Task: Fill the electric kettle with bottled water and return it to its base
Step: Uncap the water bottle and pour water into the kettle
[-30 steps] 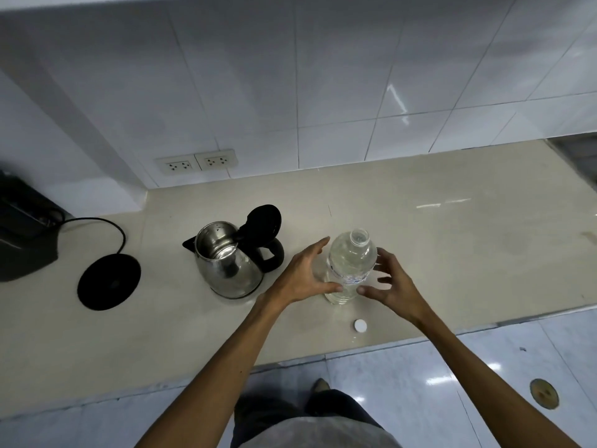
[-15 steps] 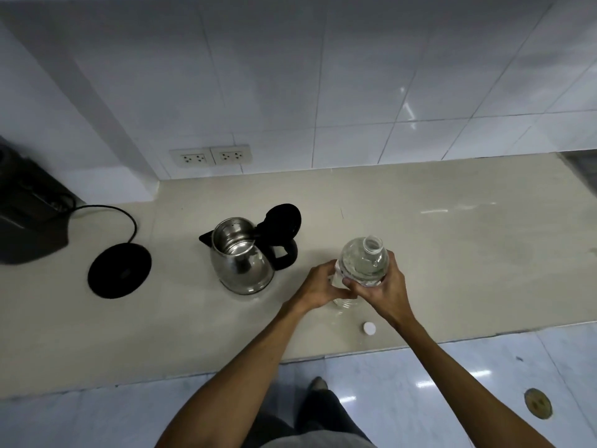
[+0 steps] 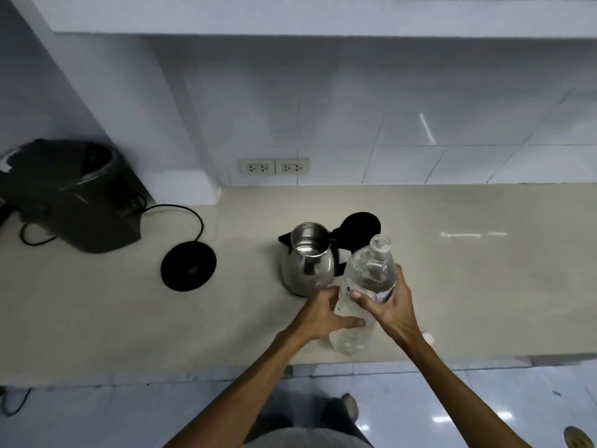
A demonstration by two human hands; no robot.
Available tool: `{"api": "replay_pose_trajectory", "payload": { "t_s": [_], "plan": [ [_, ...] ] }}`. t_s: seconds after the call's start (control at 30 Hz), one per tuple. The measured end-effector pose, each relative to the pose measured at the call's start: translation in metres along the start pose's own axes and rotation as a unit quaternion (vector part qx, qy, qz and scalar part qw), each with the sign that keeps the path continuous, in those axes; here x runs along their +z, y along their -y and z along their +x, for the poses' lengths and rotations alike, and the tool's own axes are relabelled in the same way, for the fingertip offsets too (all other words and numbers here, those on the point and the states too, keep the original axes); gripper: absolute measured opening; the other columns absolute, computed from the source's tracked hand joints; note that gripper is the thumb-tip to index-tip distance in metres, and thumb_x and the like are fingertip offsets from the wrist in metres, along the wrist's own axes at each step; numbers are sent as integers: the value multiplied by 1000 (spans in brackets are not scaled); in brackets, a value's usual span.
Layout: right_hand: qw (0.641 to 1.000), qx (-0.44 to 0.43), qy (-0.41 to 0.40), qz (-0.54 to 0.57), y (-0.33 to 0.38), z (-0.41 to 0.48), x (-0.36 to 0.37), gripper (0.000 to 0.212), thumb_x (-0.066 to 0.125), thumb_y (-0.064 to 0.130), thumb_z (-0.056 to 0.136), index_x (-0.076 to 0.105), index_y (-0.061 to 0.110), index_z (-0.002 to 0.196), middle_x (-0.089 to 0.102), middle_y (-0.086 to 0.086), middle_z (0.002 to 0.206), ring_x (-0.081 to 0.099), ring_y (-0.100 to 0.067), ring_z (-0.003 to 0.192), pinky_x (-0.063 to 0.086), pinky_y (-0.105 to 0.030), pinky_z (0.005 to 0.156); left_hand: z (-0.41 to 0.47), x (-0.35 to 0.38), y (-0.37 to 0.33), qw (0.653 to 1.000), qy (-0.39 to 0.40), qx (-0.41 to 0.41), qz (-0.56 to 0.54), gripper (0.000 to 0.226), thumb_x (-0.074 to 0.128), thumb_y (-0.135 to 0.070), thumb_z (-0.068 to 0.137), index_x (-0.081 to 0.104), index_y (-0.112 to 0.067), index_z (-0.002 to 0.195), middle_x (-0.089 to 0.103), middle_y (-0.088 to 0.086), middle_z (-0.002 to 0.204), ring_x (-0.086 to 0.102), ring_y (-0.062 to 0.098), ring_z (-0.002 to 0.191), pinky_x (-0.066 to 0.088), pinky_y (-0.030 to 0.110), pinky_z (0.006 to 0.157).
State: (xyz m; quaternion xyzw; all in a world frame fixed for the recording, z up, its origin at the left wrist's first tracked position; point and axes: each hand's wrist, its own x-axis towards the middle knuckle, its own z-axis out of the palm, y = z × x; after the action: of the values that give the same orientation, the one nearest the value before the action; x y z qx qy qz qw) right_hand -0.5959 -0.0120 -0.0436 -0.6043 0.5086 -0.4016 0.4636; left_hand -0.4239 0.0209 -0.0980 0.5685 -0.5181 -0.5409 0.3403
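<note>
A clear plastic water bottle [image 3: 368, 273], uncapped, is held in both hands and tilts up and away, its mouth near the kettle's lid. My left hand [image 3: 323, 315] grips its lower body; my right hand [image 3: 389, 305] wraps its middle at the label. The steel electric kettle [image 3: 307, 263] stands on the counter just left of the bottle, its black lid [image 3: 360, 226] flipped open. Its round black base [image 3: 188, 265] lies further left, apart from the kettle, with a cord running back. The white bottle cap [image 3: 428, 337] lies on the counter beside my right wrist.
A dark appliance [image 3: 71, 195] sits at the far left of the beige counter [image 3: 484, 286]. Two wall sockets [image 3: 274, 166] are set in the tiled wall behind. The counter's front edge runs just under my forearms, with glossy floor below.
Both hands closed on the bottle, lifted it off the counter and tipped its mouth toward the kettle. The camera view shifted, bringing the dark appliance into sight.
</note>
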Motion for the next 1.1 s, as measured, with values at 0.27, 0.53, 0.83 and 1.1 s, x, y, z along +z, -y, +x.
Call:
{"api": "replay_pose_trajectory", "payload": {
  "t_s": [0.27,0.53,0.83,1.1],
  "plan": [
    [999,19,-13,-39,3,3,59,74,83,52,65,56,20,126,73,5,116,72,-12,104,60,-41,92,-35,-30,14,996,2,-38,-81,39,90,-37,76,77,-23,110,81,-6,104,76,10,99,60,44,97],
    [994,95,-3,-50,4,13,72,77,75,73,64,61,25,123,76,-1,111,76,-21,96,61,-50,90,-50,-45,11,972,104,-133,-164,43,63,-47,98,72,-13,122,77,8,119,75,24,110,62,35,91],
    [987,153,39,-27,15,16,71,55,68,57,81,64,14,115,79,-15,99,78,-32,84,63,-42,74,-55,-49,4,966,136,-139,-170,51,55,-50,103,69,-4,119,75,10,102,75,26,92,63,42,91],
    [982,171,75,-17,22,16,69,59,66,58,84,63,8,116,79,-16,92,78,-32,79,60,-35,65,-58,-50,0,963,145,-139,-181,57,58,-50,102,67,1,126,75,14,107,75,38,103,63,43,92]
  ]
}}
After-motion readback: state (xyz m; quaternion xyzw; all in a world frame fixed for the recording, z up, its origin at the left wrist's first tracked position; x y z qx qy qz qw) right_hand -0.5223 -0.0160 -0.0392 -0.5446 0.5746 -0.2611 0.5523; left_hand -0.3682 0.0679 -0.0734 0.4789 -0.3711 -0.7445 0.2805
